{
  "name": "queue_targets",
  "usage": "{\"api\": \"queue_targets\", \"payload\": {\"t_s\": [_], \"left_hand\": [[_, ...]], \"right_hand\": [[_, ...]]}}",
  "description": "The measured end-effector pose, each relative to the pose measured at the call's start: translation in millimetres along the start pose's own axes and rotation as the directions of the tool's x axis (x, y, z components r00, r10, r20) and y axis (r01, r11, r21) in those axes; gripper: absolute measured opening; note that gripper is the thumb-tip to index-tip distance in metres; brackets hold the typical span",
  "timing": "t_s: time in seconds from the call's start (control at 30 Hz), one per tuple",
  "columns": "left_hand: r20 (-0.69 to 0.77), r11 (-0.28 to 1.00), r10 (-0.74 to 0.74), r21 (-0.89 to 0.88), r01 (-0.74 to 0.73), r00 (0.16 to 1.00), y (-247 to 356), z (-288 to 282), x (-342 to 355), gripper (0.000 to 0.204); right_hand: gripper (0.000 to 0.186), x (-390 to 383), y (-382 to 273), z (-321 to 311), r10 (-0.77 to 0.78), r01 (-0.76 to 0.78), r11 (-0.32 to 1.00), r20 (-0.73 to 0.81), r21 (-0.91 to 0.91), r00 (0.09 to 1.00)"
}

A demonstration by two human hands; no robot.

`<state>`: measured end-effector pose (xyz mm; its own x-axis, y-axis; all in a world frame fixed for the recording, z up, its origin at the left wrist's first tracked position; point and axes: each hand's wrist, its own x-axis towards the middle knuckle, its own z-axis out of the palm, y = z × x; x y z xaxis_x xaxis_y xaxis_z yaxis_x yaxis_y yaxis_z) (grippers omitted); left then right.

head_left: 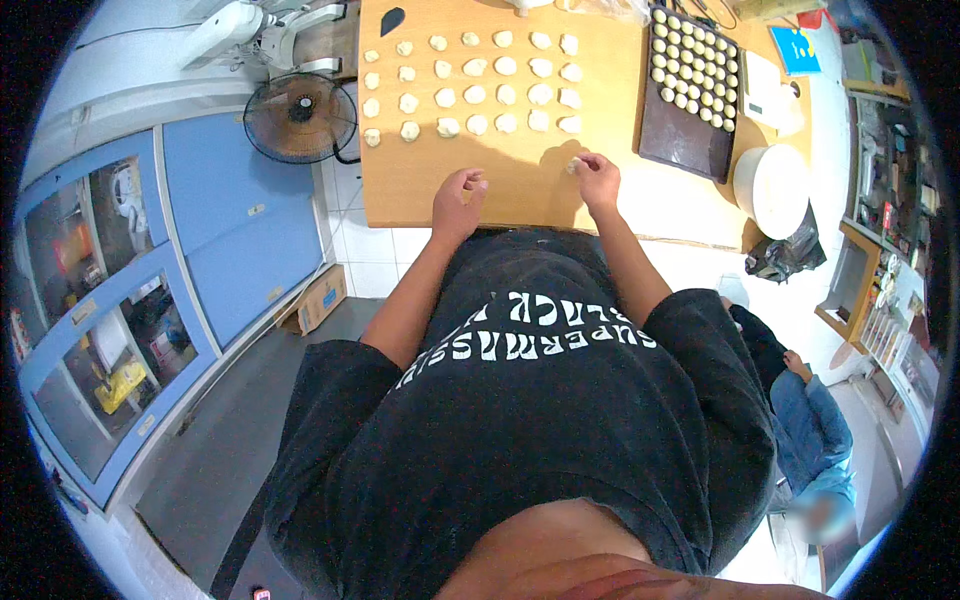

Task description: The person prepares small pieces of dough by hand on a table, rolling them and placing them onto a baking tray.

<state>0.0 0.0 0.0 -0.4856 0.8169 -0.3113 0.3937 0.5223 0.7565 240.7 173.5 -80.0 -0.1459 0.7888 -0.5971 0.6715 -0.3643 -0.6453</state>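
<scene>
Apparently portioning: my right hand [597, 182] pinches a dough piece [572, 167].
Left hand [460, 205] loosely parted, seemingly empty; placing likely needs gentle release.

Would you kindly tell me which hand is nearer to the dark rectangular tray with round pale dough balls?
Right. The right hand is to the left of the dark tray, toward the table's near edge; the left hand is farther left.
</scene>
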Motion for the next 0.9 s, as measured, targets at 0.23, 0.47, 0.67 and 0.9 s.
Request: {"api": "queue_targets", "payload": {"t_s": [0.23,0.47,0.67,0.9], "left_hand": [[0.237,0.915,0.017,-0.396,0.081,0.971,16,-89,10,0.033],[0.263,0.567,0.111,-0.809,0.156,0.959,50,-205,-3,0.028],[-0.016,0.651,0.178,-0.748,-0.13,0.984,40,-268,-15,0.03],[-0.186,0.788,0.281,-0.515,-0.337,0.941,32,-300,-28,0.024]], "right_hand": [[0.026,-117,-137,37,-0.258,0.039,0.597,0.146,0.801,0.955],[0.013,-188,-254,76,-0.825,0.792,0.488,-0.101,0.368,0.556],[0.012,-231,-306,113,-0.734,0.637,0.607,0.029,0.475,0.679],[0.042,-250,-350,131,-0.606,0.355,0.647,0.172,0.675,0.777]]}}
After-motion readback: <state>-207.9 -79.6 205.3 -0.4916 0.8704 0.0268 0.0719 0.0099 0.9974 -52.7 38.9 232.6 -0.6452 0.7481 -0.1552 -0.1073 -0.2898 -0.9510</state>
